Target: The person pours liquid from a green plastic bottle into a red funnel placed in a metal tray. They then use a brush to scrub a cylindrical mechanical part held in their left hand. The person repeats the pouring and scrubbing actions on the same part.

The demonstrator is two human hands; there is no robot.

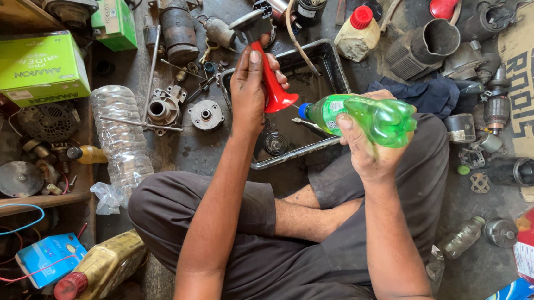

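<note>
- Head view, upper centre of the frame: left hand (248, 85) is closed around a red horn (271, 80), flared mouth turned toward the lower right.
- Right of centre: right hand (364, 145) is wrapped around a green plastic bottle (365, 116), tilted, its blue-capped neck held just beside the horn mouth.
- Behind both, a dark metal tray (333, 69) is seen on the floor.
- Centre left: a clear crumpled bottle (119, 135) lies well apart.

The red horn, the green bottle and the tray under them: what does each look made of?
Red horn, in the left hand: glossy moulded plastic, judging by its even shine. Green bottle, in the right hand: thin clear-tinted plastic, light passes through. Tray: probably dark metal, grimy, thin rolled rim.
</note>
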